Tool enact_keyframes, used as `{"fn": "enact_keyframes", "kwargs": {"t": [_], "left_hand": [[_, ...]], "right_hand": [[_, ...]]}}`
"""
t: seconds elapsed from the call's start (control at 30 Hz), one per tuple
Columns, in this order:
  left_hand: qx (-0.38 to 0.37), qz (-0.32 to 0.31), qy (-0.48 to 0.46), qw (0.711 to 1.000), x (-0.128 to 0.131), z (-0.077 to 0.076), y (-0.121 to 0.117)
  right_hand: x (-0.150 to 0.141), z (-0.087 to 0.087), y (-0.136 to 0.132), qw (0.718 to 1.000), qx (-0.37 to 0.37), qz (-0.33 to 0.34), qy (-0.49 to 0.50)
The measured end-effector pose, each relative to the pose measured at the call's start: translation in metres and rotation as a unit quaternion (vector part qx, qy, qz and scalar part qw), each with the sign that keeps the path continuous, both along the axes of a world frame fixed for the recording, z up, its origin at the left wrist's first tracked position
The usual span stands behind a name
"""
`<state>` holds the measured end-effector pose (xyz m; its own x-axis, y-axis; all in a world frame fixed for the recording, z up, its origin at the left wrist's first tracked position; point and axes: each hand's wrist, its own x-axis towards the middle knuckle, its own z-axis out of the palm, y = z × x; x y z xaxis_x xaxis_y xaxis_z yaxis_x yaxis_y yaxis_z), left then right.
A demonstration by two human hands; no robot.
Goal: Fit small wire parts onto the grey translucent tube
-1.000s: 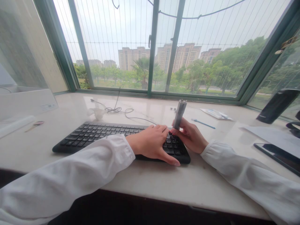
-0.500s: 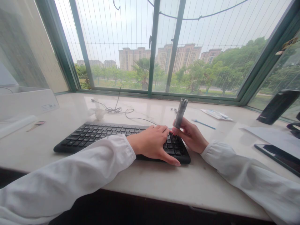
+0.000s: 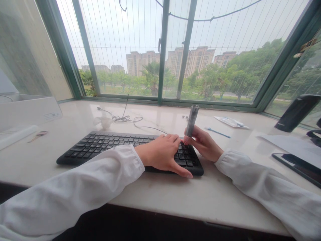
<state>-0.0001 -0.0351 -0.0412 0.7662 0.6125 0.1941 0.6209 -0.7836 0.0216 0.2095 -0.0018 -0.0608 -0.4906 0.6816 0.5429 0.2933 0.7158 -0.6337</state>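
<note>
A black keyboard point(image 3: 100, 144) lies across the pale sill, its right end under both hands. My left hand point(image 3: 163, 152) rests palm down over the right part of the keyboard, thumb stretched toward me and fingers laid flat. In my right hand point(image 3: 204, 144) a grey keycap puller point(image 3: 192, 120) stands almost upright, gripped near its lower part. Thin wires at its lower end reach the keys of the number pad. Whether the wires are hooked around a keycap I cannot tell. Just behind the puller lie several small dark pieces point(image 3: 185, 117), probably loose keycaps.
A cable point(image 3: 140, 125) runs in loops behind the keyboard. To the right are a thin blue stick point(image 3: 218, 132), a plastic packet point(image 3: 232, 122), white paper point(image 3: 293, 149), a phone point(image 3: 298, 169) and a black upright object point(image 3: 297, 112). A white box point(image 3: 30, 110) and a small brush point(image 3: 37, 135) lie left.
The keycap puller has tilted slightly to the left at its top. My left hand stays in place on the keyboard, and the view has shifted a little.
</note>
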Motion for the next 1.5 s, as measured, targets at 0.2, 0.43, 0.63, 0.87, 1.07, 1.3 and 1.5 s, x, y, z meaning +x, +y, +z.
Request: {"fn": "enact_keyframes", "kwargs": {"t": [0.2, 0.43, 0.63, 0.87, 1.07, 1.3, 1.5], "left_hand": [[0.003, -0.004, -0.006, 1.0, 0.0, -0.001, 0.001], [0.001, -0.001, 0.002, 1.0, 0.001, 0.001, 0.0], [0.002, 0.004, 0.009, 1.0, 0.001, 0.0, 0.0], [0.003, 0.001, 0.013, 1.0, 0.0, 0.0, 0.001], [0.002, 0.001, 0.016, 1.0, 0.0, -0.001, 0.001], [0.003, 0.001, 0.015, 1.0, 0.0, -0.001, 0.001], [-0.002, 0.008, 0.012, 1.0, 0.001, -0.001, 0.001]], "right_hand": [[-0.001, 0.007, -0.009, 0.993, 0.066, -0.045, -0.089], [-0.004, 0.005, -0.005, 0.998, 0.013, -0.046, -0.044], [-0.005, 0.003, 0.0, 0.999, -0.037, 0.002, 0.022], [-0.005, 0.002, 0.001, 0.994, -0.088, 0.023, 0.067], [-0.006, 0.005, -0.001, 0.991, -0.11, 0.014, 0.074], [-0.006, 0.006, -0.001, 0.991, -0.112, 0.014, 0.073], [-0.009, 0.005, -0.002, 0.999, -0.043, -0.018, 0.018]]}}
